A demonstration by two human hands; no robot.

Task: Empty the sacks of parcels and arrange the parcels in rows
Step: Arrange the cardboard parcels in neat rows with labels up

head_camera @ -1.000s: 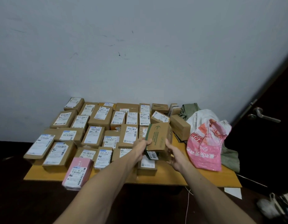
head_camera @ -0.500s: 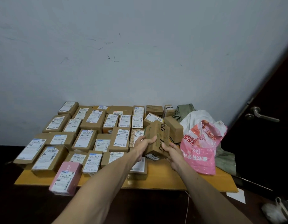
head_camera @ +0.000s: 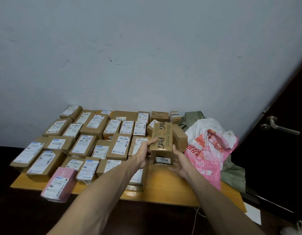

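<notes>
You've turned the P&G box (head_camera: 162, 138) printed side up, with the fingers of your left hand (head_camera: 143, 153) and right hand (head_camera: 179, 164) clamped round it, so it looks ready to join the rows of parcels (head_camera: 89, 143) just left of them.

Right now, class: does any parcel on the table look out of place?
Yes: the pink parcel at the front left overhangs the table's front edge, while the brown parcels behind it lie fully on the top in rows.
</notes>
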